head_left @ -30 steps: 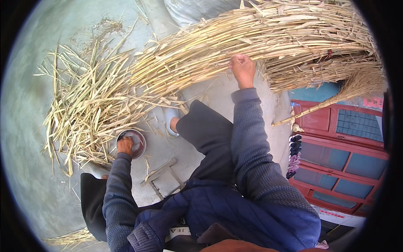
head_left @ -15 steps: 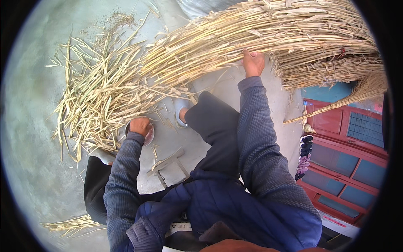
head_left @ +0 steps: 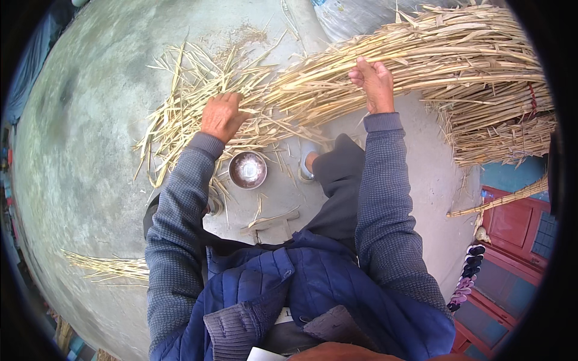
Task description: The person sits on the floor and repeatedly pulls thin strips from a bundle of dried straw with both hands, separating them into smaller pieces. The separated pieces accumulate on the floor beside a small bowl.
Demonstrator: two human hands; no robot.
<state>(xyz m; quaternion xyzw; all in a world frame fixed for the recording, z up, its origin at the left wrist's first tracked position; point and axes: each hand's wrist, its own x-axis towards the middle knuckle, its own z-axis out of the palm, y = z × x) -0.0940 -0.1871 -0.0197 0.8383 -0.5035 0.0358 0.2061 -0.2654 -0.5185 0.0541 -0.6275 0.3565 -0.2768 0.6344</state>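
Observation:
Dry straw-coloured stalks (head_left: 337, 75) form a long bundle reaching from upper right toward the centre, where it ends in a tangle of loose stalks and leaves (head_left: 180, 114). My right hand (head_left: 376, 87) is closed at the bundle's near side, thumb and fingers pinching a stalk. Above the loose end hovers my left hand (head_left: 221, 117), back up. Its fingers are bent and the thumb stands apart; their tips are partly hidden. Just below it, a small round metal bowl (head_left: 247, 170) rests on the floor, shiny inside.
More tied bundles (head_left: 494, 129) lie at the right, near a broom (head_left: 500, 198) and red doors (head_left: 506, 231). A small wooden piece (head_left: 271, 221) is between my legs. Thin stalks (head_left: 111, 265) lie lower left. A pale sack (head_left: 361, 21) is at the far side.
My left hand has left the bowl and moved up over the loose stalks, so the bowl now shows whole. My right hand stays at the bundle. The whole view has shifted.

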